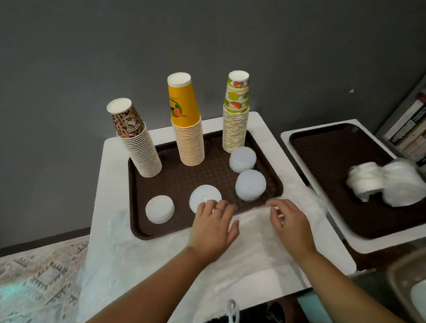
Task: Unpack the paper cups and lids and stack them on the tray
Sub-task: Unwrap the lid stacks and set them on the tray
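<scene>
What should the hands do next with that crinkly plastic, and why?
Probably lift the empty plastic wrap off the tray and put it aside. Both the left hand and right hand rest on it, it covers the tray's near corner, and four lid stacks, such as the lid stack, already stand there.

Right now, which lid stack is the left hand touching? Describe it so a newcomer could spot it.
Start at the brown tray holding three cup towers. Along its near edge sit two lid stacks; take the right one. It alone lies under the left hand's fingertips, with a raised bump on top.
</scene>
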